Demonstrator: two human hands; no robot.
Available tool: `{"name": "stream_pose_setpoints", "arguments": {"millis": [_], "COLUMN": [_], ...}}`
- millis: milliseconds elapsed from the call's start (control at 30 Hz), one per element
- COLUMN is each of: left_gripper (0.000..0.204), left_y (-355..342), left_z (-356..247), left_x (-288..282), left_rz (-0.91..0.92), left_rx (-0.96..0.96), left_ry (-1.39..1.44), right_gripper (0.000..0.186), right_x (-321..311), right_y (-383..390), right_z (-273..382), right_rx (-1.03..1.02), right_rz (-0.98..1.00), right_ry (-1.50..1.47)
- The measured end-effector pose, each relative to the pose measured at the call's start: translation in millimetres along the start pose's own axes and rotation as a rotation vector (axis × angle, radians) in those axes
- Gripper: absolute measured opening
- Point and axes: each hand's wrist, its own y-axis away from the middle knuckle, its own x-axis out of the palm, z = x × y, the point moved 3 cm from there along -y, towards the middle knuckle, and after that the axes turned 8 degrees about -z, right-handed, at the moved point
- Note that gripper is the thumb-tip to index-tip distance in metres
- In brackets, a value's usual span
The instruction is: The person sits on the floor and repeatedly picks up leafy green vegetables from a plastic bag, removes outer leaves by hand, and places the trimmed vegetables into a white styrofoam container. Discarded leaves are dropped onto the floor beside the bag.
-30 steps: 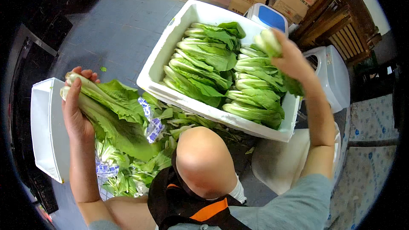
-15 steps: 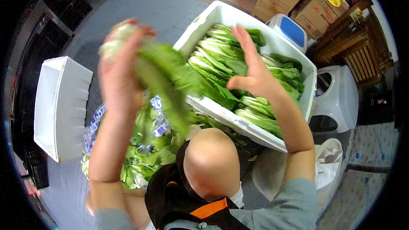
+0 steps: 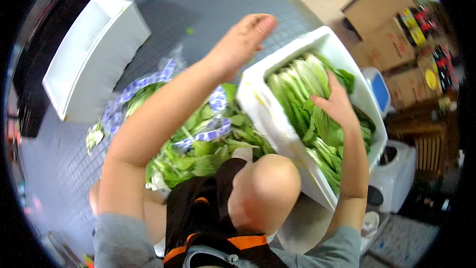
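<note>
A white foam box [image 3: 267,106] stands tilted to the right of my knees, with rows of bok choy-like greens [image 3: 302,82] laid inside, pale stems and green leaves. My right hand [image 3: 338,105] is over the box with thumb and fingers apart, resting against the leaves. Left of the box's far corner, my left hand [image 3: 243,39] is raised over the floor. Its fingers are curled and partly hidden, and nothing shows in them. On the floor below my left forearm lies a heap of loose greens [image 3: 198,161], partly covered by clear plastic with a blue-and-white pattern [image 3: 218,99].
Another white foam box [image 3: 106,64] lies on its side on the grey floor at left. White and blue plastic stools [image 3: 396,168] stand beyond the full box. Cardboard cartons [image 3: 384,44] with bottles are stacked at far right. A small bunch of greens [image 3: 94,136] lies at left.
The bunch of greens that was in my left hand is out of it, and that hand has moved right. My right hand has lowered onto the greens in the box. The whole view has turned.
</note>
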Motion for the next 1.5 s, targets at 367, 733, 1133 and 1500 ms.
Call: {"name": "stream_pose_setpoints", "arguments": {"millis": [367,733,1133,1500], "left_gripper": [0.043,0.034,0.043,0.019], "left_y": [145,314,317,451], "left_z": [116,303,284,121], "left_x": [-355,-392,-375,-433], "left_rz": [-0.562,-0.685,-1.14,-1.293], "left_rx": [-0.331,-0.609,-0.206,-0.352], "left_ry": [-0.548,-1.04,-0.299,-1.245], "right_gripper": [0.079,0.03,0.042,0.044], "right_x": [69,434,550,603], "right_y": [-33,-31,28,25], "right_z": [-93,266,318,316], "right_rx": [-0.169,-0.395,-0.414,-0.436], "right_rz": [0.091,0.896,0.662,0.539], "right_ry": [0.655,-0.231,-0.235,-0.223]}}
